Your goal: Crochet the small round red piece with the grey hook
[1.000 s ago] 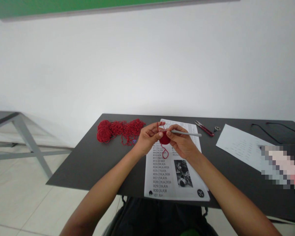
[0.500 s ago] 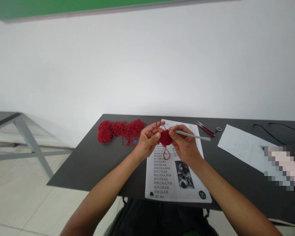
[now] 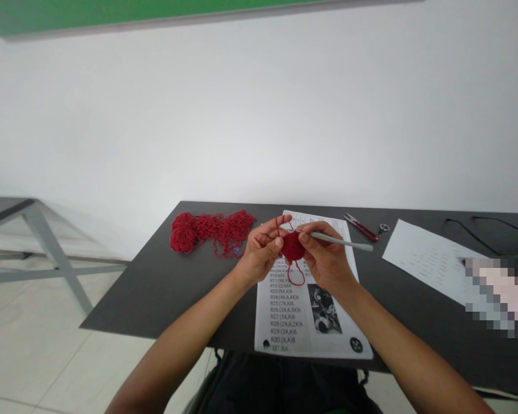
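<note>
A small round red crochet piece [image 3: 293,246] is held between my two hands above a printed pattern sheet [image 3: 280,339]. My left hand [image 3: 263,250] pinches its left edge, with red yarn looped over the raised index finger. My right hand [image 3: 326,253] grips a crochet hook [image 3: 343,240] with a grey handle that points out to the right; its tip is at the top edge of the piece. A loose loop of red yarn [image 3: 296,282] hangs below the piece. To the left on the table lies a red yarn ball [image 3: 183,233] with a tangle of loose yarn [image 3: 233,227].
Red-handled thread snips [image 3: 361,227] and a small metal ring [image 3: 384,228] lie at the back right of the dark table [image 3: 155,299]. Farther right are a white paper [image 3: 427,259] and eyeglasses [image 3: 475,236]. A small purple item [image 3: 236,250] sits by the yarn.
Both hands have shifted very slightly right and down with the crochet piece and hook. The hanging yarn loop has changed shape and looks wider.
</note>
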Tool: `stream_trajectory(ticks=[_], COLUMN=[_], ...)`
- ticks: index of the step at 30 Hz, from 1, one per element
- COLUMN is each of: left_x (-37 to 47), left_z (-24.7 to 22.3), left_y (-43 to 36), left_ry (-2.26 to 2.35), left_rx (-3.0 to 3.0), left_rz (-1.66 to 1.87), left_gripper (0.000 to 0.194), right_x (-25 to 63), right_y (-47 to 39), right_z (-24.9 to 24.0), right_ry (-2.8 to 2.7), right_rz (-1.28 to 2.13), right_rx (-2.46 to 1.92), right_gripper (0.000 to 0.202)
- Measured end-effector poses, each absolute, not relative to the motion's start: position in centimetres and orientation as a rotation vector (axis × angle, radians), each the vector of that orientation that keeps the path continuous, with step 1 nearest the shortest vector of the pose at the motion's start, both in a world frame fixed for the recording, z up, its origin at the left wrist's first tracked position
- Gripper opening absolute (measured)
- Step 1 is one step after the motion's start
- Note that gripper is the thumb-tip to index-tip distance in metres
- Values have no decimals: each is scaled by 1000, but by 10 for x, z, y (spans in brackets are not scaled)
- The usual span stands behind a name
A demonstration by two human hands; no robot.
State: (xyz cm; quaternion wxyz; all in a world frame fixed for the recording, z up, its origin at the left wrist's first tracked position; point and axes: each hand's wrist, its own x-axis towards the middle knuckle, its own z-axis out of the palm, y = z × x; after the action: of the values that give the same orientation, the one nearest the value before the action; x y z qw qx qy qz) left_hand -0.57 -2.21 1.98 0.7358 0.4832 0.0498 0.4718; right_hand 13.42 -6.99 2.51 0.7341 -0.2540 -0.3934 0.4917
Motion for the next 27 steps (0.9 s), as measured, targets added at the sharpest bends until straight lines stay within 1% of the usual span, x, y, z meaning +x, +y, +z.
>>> stream_trajectory(ticks=[6,17,27], left_x=[-6,-5,-6], left_z=[19,19,19], left_y=[-23,-23,-24], left_ry=[117,61,65], left_rx=[1050,1045,1057], left_rz=[1035,1038,1044], left_gripper=[55,49,50], right_x=[134,134,134], right_y=[-71,-71,-72], right_z=[26,27,27], right_ry=[-847,-804,-823], right_rz=[1094,1102,1087], right_rx=[-550,-566,-578], right_gripper=[19,21,21])
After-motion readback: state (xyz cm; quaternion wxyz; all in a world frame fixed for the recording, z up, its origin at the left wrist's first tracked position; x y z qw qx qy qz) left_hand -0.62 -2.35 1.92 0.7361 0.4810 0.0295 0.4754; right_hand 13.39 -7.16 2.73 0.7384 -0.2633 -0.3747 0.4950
